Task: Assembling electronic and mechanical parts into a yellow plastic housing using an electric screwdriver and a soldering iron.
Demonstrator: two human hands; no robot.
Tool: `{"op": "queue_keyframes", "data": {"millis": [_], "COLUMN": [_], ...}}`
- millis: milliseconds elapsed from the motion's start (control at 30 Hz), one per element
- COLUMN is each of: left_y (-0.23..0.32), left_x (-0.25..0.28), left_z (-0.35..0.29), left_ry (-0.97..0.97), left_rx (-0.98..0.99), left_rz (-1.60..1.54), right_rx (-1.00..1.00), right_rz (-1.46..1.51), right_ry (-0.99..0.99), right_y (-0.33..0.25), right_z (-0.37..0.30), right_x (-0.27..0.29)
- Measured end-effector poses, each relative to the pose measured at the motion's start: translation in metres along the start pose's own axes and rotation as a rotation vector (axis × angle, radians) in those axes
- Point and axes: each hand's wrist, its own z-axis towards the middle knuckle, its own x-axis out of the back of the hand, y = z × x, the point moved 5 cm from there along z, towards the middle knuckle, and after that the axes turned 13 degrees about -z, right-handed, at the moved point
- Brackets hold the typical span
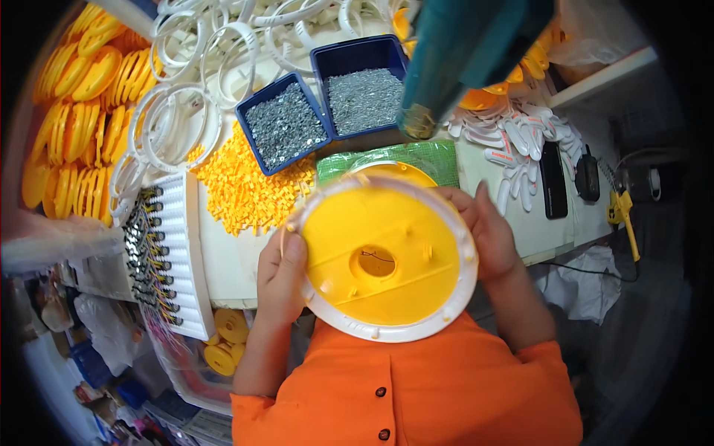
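Between my hands is a round yellow plastic disc [405,290] with a white rim ring [357,327] around its edge and a hole near its middle. My left hand [281,271] grips the ring at its left side, thumb on top. On the far right side my right hand [483,227] holds the same ring, its thumb raised and the other fingers partly hidden behind the disc. The disc is tilted toward me, above the table's front edge. Behind it a second yellow round part [405,172] shows on a green wrapped pad [349,163].
Two blue bins of small metal parts [282,123] stand at the back, beside a heap of small yellow pieces [245,189]. White rings [178,123] pile up left. A teal machine [454,59] hangs overhead. White handles [524,137], a black phone [553,180] and a foam tray [186,256] flank me.
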Motion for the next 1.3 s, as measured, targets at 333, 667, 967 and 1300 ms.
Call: {"op": "queue_keyframes", "data": {"millis": [333,667,967,1300], "left_y": [0.016,-0.017,-0.024,-0.02], "left_x": [0.0,0.014,0.024,0.022], "left_z": [0.008,0.006,0.009,0.01], "left_ry": [0.118,0.015,-0.028,-0.022], "left_rx": [-0.409,-0.135,-0.169,-0.172], "left_rz": [0.579,0.629,0.533,0.565], "right_rx": [0.167,0.662,0.59,0.611], "right_rz": [-0.436,-1.877,-1.942,-2.018], "right_ry": [0.192,-0.019,-0.187,-0.276], "right_y": [-0.025,-0.029,-0.024,-0.018], "right_z": [-0.02,0.016,0.03,0.033], "right_x": [-0.007,-0.046,-0.059,-0.06]}}
